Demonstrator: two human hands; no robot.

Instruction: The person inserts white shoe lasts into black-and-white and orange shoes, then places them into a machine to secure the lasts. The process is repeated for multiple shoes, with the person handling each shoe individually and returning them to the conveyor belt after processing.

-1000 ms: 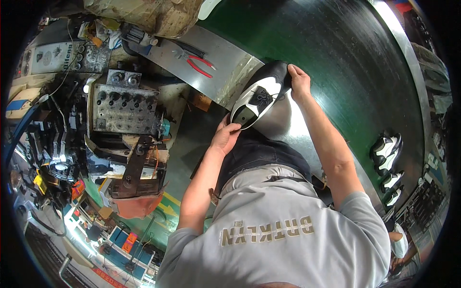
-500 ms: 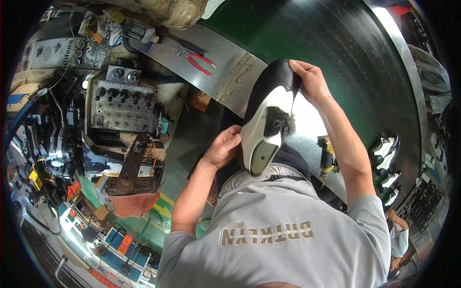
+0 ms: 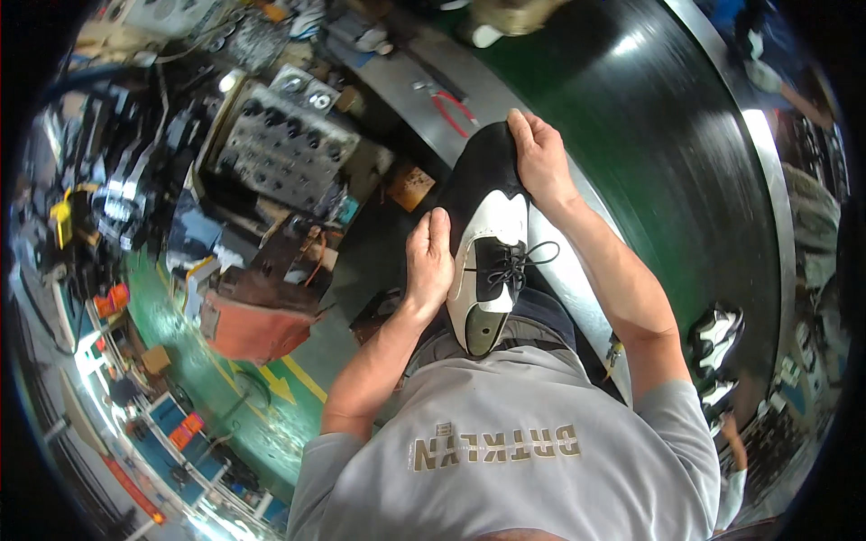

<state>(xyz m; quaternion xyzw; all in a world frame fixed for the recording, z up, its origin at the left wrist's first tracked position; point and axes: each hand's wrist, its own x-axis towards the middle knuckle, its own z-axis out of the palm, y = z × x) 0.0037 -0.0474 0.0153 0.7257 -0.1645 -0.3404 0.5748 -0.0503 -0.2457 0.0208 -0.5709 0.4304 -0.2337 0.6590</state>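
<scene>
A black-and-white lace-up shoe [image 3: 494, 212] is held in front of my body, its black toe pointing away from me. An olive-green shoe last [image 3: 485, 330] with a round hole shows in its heel opening. Thin black laces [image 3: 512, 268] are tied over the tongue and loop out to the right. My right hand [image 3: 544, 162] grips the toe end from the right, its thumb and fingers at the edge. Against the shoe's left side rests my left hand [image 3: 429, 261], fingers close together and pointing forward; part of its grip is hidden.
A conveyor with a dark green belt [image 3: 649, 135] curves along the right, carrying black-and-white shoes [image 3: 717, 338]. Red-handled pliers [image 3: 454, 113] lie on a metal ledge ahead. At left stand a machine panel with knobs [image 3: 284, 149] and an orange-red casing [image 3: 253, 320]. Another person's arm [image 3: 735, 442] shows lower right.
The shoe has turned in my hands, so its laced front now faces up. My left hand has moved forward along its side. The whole view has swung, shifting the machine and pliers rightward.
</scene>
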